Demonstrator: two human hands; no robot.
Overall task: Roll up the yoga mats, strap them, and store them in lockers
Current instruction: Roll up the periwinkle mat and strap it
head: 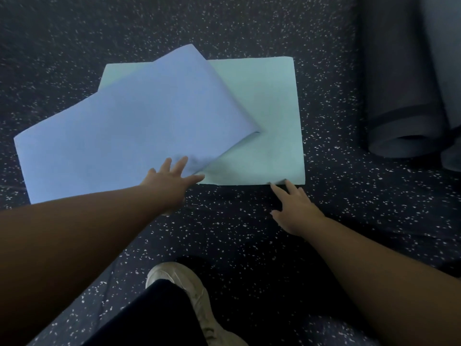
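Observation:
A yoga mat lies on the dark speckled floor, pale green on one face and pale blue on the other. Its blue part is folded over the green part at a slant, curling along the fold. My left hand rests with straight fingers on the blue part's near edge. My right hand reaches with spread fingers to the green part's near edge, fingertips touching it near the right corner. Two rolled grey mats lie at the right, a dark strap around the nearer one.
The speckled rubber floor surrounds the mat on all sides. My white shoe and dark trouser leg are below the hands, near the bottom middle. The rolled mats fill the right edge of the view.

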